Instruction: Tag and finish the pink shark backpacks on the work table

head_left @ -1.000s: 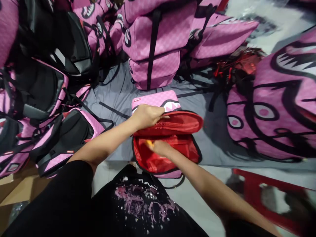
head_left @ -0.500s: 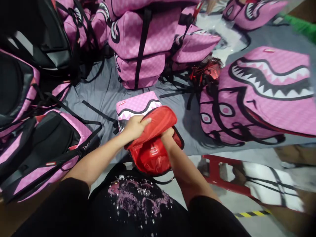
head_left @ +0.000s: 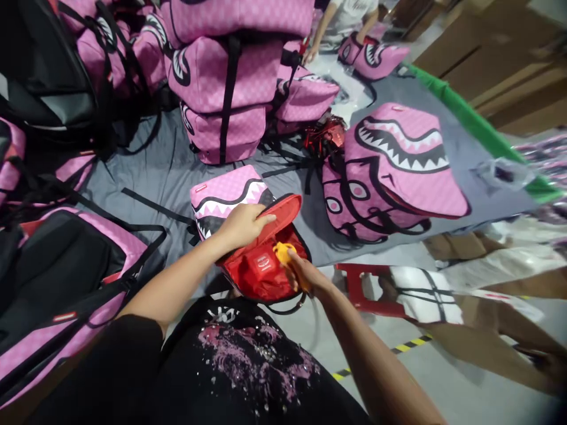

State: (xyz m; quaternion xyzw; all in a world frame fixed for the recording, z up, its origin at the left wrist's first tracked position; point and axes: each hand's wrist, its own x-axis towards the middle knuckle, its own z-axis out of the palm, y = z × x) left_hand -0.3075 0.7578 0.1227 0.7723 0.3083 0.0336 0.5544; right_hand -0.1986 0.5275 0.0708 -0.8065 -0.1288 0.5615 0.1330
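A pink backpack (head_left: 217, 188) with a shark-mouth print lies on the grey cloth in front of me, its red-lined opening towards my body. My left hand (head_left: 243, 226) is closed on the red-lined flap (head_left: 283, 211) and holds it folded back. Inside, the red lining (head_left: 259, 274) shows with a small printed mark. Over the right side of the opening, my right hand (head_left: 305, 271) grips a small yellow tool (head_left: 284, 252), perhaps scissors or snips; its exact kind is too blurred to tell.
Stacked pink bags (head_left: 230, 77) rise behind the backpack. To the right stands a shark-print bag (head_left: 401, 159), with crumpled red wrapping (head_left: 325, 134) beside it. More backpacks (head_left: 66, 265) lie left. Another person (head_left: 349, 23) is at the far end. A green edge strip (head_left: 465, 121) borders the cloth.
My right hand has come out of the red-lined opening, and the yellow tool now shows in it. The flap sits slightly lower, still in my left hand. The view has swung right.
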